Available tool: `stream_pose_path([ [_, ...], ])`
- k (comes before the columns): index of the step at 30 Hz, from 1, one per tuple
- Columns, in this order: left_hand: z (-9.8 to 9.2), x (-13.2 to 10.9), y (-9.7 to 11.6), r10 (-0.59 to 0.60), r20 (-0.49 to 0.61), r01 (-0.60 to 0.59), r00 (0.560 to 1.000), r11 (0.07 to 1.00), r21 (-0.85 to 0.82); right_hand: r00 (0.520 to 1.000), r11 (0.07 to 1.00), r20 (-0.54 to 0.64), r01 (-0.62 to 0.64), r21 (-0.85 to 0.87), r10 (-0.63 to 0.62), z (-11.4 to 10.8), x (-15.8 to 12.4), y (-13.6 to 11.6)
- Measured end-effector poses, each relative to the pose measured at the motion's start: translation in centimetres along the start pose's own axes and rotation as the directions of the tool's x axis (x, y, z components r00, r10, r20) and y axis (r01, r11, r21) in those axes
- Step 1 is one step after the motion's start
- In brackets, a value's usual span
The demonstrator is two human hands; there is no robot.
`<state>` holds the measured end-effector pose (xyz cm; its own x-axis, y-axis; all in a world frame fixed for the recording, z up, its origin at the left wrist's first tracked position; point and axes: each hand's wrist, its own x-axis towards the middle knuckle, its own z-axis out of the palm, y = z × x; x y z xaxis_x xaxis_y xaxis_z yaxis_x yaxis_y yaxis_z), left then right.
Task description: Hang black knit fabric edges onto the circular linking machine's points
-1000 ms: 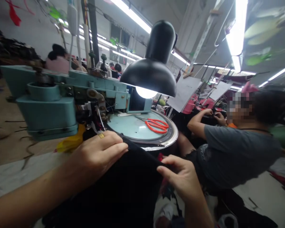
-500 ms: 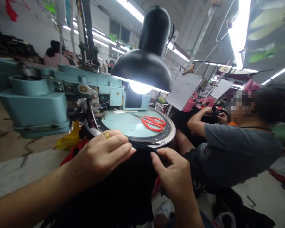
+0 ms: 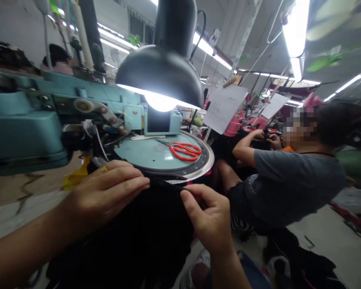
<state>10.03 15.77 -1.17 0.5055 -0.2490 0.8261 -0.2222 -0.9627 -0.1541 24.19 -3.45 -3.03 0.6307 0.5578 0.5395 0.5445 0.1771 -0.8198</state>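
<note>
Black fabric [image 3: 156, 224] hangs down between my hands, its top edge stretched along the front rim of a round linking machine dial [image 3: 195, 173]. My left hand [image 3: 108, 190], with a ring on one finger, grips that edge on the left, fingers together. At the right end of the edge, my right hand [image 3: 209, 214] pinches the cloth between thumb and fingers. The fabric's lower part is too dark to make out. Red-handled scissors [image 3: 185, 151] lie on the dial's pale green plate [image 3: 141, 154], near a white flat tool [image 3: 149, 137].
A black lamp [image 3: 161, 76] hangs lit over the dial. The green machine body [image 3: 24, 132] stands at left. A co-worker in a grey shirt [image 3: 291, 184] sits at right, hands raised at other work. Dark cloth [image 3: 301, 257] lies on the floor at lower right.
The view has shifted, so machine, lamp and scissors appear further left and the lamp higher. Both hands still hold the fabric edge, now drawn straighter between them.
</note>
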Motion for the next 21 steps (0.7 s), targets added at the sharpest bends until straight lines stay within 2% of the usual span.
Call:
stream_pose_path([
  [2, -0.2, 0.0, -0.1, 0.019, 0.026, -0.02, 0.999, 0.999, 0.035, 0.999, 1.0, -0.034, -0.014, -0.023, 0.014, 0.2, 0.0, -0.1],
  [6, -0.2, 0.2, 0.2, 0.066, 0.084, -0.068, 0.994, 0.998, 0.018, 0.999, 0.999, -0.025, -0.036, -0.012, 0.036, 0.4, 0.2, -0.1],
  [12, 0.3, 0.8, 0.7, -0.003, 0.06, 0.001, 0.998, 1.0, 0.031, 0.999, 0.999, -0.026, -0.024, -0.04, 0.023, 0.4, 0.4, 0.0],
  [14, 0.2, 0.9, 0.8, -0.029, 0.061, 0.029, 0.998, 1.0, -0.011, 1.0, 0.997, -0.01, 0.023, -0.068, -0.023, 0.2, 0.2, -0.2],
  [18, -0.6, 0.4, 0.2, -0.029, 0.09, 0.033, 0.996, 0.998, -0.048, 0.959, 0.958, 0.143, 0.261, -0.117, -0.243, -0.1, -0.4, -0.4],
  [20, -1.4, -0.3, -0.4, -0.045, 0.076, 0.044, 0.996, 0.999, 0.015, 0.956, 0.957, 0.172, 0.26, -0.132, -0.236, -0.4, -0.9, 0.1],
  [21, -1.9, -0.8, -0.9, -0.066, 0.067, 0.062, 0.996, 0.996, 0.06, 0.969, 0.971, 0.169, 0.2, -0.129, -0.177, -0.5, -1.0, 0.4],
])
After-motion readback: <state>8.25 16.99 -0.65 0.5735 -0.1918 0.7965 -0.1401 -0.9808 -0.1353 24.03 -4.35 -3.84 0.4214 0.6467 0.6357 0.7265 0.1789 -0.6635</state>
